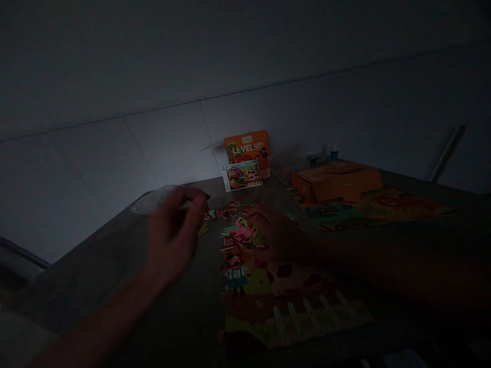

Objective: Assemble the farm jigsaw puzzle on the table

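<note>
A partly assembled farm jigsaw puzzle (249, 281) lies on the dark table, showing a figure in a blue skirt, a cow and a white fence. At its upper edge my right hand (278, 232) reaches in from the right, fingers bent down and closed at a puzzle piece (242, 231) with a pink animal; the palm covers part of the picture. My left hand (174, 225) is raised left of the puzzle, thumb and fingers curled together. Anything between those fingertips is too dark and blurred to make out. Loose puzzle pieces (228, 209) lie just beyond both hands.
Against the wall stands an orange "LEVEL UP!" box (247, 140), with a farm picture card (244, 175) leaning on it. An open orange box (337, 184) rests at right on a colourful printed sheet (345, 217). A clear plastic bag (148, 202) lies at left.
</note>
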{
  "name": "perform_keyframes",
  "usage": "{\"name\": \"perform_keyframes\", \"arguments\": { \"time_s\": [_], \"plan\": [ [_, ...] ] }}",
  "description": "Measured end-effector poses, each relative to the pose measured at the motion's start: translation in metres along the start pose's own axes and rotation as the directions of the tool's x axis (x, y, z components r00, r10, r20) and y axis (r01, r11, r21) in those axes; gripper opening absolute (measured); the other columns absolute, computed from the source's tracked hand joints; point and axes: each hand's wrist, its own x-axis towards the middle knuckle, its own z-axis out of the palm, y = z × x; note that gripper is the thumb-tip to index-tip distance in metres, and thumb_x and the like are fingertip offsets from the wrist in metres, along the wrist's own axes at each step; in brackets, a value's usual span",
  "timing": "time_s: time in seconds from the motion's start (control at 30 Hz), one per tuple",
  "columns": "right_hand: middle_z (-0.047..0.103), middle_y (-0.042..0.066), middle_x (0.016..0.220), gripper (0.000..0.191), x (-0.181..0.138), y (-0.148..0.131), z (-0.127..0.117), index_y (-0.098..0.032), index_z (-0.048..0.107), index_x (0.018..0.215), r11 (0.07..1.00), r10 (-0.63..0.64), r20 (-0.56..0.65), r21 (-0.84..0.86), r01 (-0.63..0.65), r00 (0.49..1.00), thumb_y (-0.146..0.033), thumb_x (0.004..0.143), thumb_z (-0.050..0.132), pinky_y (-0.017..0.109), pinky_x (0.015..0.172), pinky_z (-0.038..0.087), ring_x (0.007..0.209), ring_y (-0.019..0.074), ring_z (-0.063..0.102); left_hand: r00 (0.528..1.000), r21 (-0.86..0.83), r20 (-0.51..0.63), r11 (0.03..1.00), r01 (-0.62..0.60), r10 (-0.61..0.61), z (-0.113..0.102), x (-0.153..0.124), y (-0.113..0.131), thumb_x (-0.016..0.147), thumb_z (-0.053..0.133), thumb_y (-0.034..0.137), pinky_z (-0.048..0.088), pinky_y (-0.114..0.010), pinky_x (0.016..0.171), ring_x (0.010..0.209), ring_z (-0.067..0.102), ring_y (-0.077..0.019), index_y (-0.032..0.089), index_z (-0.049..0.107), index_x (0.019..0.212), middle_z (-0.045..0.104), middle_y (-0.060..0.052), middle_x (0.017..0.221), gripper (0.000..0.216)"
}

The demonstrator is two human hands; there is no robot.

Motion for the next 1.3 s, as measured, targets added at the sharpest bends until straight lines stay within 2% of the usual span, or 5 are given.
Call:
{"name": "perform_keyframes", "arguments": {
  "time_s": [0.2,0.33,0.53,1.07,1.3],
  "plan": [
    [0.062,0.013,0.099,0.049,-0.001,0.004,0.002,-0.015,0.054,0.103,1.0,0.004,0.011,0.02,-0.004,1.0,-0.055,0.08,0.069,0.041,0.082,0.053,0.097,0.0267,0.06,0.898,-0.007,0.432,0.996,-0.084,0.079,0.042,-0.016,-0.055,0.095,0.047,0.044,0.05,-0.033,0.076,0.085,0.061,-0.02,0.019,0.054,0.105,0.064,-0.006,0.094,0.027],
    [0.062,0.012,0.098,0.048,-0.001,0.003,0.001,-0.013,0.056,0.104,0.997,-0.063,0.054,0.038,0.061,0.997,-0.054,0.081,0.068,0.039,0.08,0.054,0.096,0.0257,0.06,0.904,-0.053,0.424,0.998,-0.024,0.044,0.054,-0.016,-0.055,0.096,0.045,0.032,0.048,-0.027,0.065,0.074,0.06,-0.0171,0.02,0.056,0.101,0.064,-0.002,0.084,0.017],
    [0.062,0.011,0.101,0.028,-0.003,0.002,0.0,-0.015,0.056,0.113,0.997,-0.072,0.078,0.011,0.071,0.994,-0.034,0.093,0.057,0.035,0.077,0.055,0.095,0.0224,0.06,0.8,-0.057,0.464,0.914,-0.401,0.38,0.039,-0.006,-0.059,0.096,0.041,0.017,0.047,-0.03,0.075,0.084,0.06,-0.019,0.019,0.065,0.097,0.064,-0.006,0.09,0.024],
    [0.066,0.011,0.096,0.036,-0.002,0.004,-0.001,-0.009,0.056,0.122,0.978,-0.204,0.216,0.084,0.19,0.955,-0.034,0.097,0.052,0.032,0.077,0.053,0.089,0.0189,0.062,0.891,-0.288,0.452,0.952,0.103,0.04,0.052,-0.016,-0.058,0.086,0.067,0.033,0.049,-0.028,0.072,0.076,0.068,-0.0175,0.018,0.051,0.112,0.071,0.0,0.08,0.034],
    [0.066,0.008,0.087,0.023,-0.001,0.004,0.0,-0.011,0.061,0.105,0.968,-0.252,0.165,0.054,0.247,0.954,-0.027,0.099,0.047,0.03,0.073,0.052,0.08,0.0168,0.061,0.839,-0.261,0.541,0.959,0.108,0.053,0.057,-0.017,-0.055,0.085,0.067,0.032,0.049,-0.027,0.071,0.076,0.065,-0.0175,0.017,0.05,0.116,0.068,0.001,0.079,0.038]
  ]
}}
